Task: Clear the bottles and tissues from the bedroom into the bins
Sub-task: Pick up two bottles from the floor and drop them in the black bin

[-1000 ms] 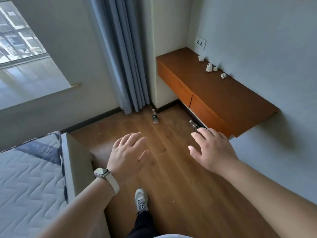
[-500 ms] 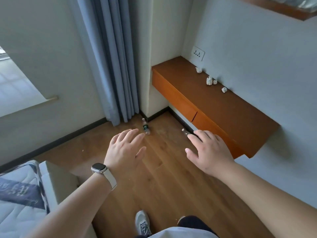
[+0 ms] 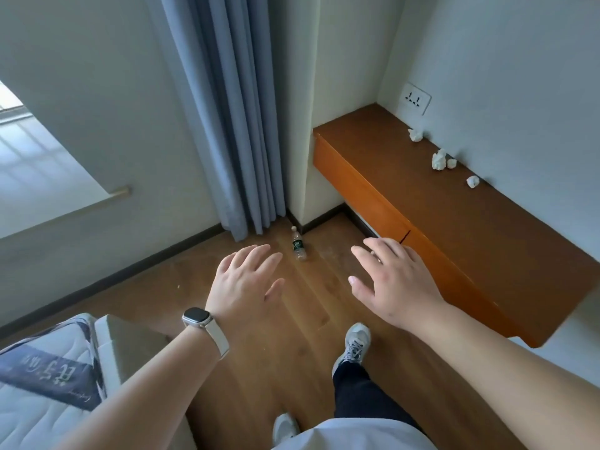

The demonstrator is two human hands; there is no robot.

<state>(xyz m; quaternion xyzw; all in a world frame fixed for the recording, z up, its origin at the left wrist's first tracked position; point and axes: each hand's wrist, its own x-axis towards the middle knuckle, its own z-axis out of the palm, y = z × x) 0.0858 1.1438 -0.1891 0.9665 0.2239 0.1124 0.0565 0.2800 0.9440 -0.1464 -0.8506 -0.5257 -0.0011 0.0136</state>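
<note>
- L hand & R hand: both spread flat, holding nothing.
- Bottle lying on floor, far, by curtain.
- Tissues on desk, right.

Lettering: pale characters on the blue band of the mattress, illegible; green label on the bottle, too small to read.

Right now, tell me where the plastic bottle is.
In the head view the plastic bottle is on the wooden floor just above centre, by the foot of the blue curtain, beyond and between the left hand and right hand.
</note>
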